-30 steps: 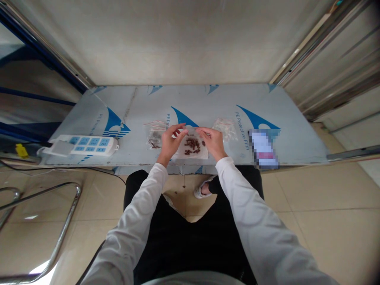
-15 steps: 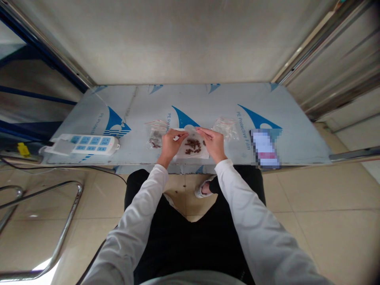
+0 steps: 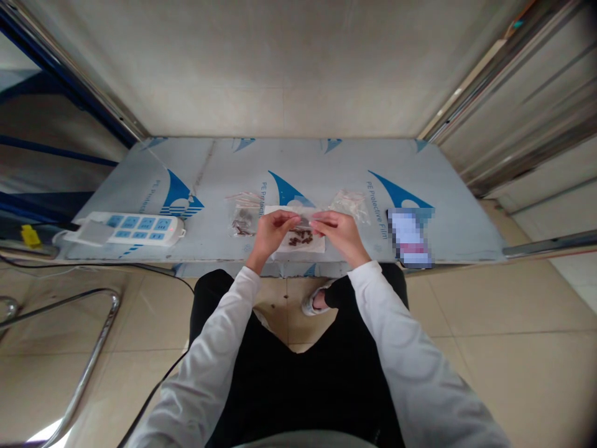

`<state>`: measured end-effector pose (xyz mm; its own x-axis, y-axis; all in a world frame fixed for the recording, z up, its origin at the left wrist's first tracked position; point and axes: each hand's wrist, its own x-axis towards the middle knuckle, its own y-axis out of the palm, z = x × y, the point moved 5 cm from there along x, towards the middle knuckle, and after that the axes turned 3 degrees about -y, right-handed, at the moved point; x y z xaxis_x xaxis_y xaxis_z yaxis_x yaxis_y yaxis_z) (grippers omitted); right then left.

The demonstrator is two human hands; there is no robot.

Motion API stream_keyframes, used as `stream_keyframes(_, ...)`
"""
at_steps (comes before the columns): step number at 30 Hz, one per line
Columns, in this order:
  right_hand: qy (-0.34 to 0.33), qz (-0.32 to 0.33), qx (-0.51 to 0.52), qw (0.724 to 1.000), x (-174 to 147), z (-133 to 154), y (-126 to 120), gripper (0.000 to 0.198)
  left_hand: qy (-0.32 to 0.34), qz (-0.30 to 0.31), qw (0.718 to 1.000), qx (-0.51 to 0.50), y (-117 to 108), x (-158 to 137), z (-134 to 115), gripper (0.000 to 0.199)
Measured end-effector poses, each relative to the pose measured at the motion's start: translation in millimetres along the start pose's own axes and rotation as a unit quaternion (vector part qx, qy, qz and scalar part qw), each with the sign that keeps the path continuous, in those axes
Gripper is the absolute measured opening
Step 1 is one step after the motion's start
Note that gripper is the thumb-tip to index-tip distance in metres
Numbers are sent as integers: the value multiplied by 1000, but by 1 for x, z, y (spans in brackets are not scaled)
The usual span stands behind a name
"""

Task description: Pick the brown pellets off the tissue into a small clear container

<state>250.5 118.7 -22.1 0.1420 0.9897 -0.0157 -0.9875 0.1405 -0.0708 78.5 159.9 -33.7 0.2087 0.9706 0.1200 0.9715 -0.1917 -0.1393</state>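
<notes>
Left hand (image 3: 272, 231) and right hand (image 3: 342, 233) pinch what looks like a small clear plastic bag (image 3: 305, 215).
Thumb and index nearly together on each hand, apparently gripping bag film; exact contact too small to see. Bag spans the narrow gap between the fingertips, about equally near both hands; long axis can't tell. Small brown pieces (image 3: 300, 238) lie just wearer's side of the fingertips, scattered on white sheet (image 3: 317, 247).

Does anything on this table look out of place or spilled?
The phone at right seems to poke slightly past the table's front edge, which looks precarious. Nothing looks spilled: the brown pieces lie on the white sheet.
</notes>
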Motion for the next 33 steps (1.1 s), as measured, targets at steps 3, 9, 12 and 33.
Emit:
stream_keyframes(3,5,-1,7,1000,0,7,-13,34,-37,30,997,-66,7,-4,-2,34)
stream_keyframes(9,14,-100,-138,985,18,10,-64,33,-68,-63,995,36,-25,-14,0,26)
stream_keyframes(12,51,-156,-237,958,32,-1,-91,39,-93,-174,968,157,-70,-26,9,27)
stream_keyframes(33,-170,-206,-460,847,-13,7,-58,46,-147,-269,848,432,-139,-23,21,18)
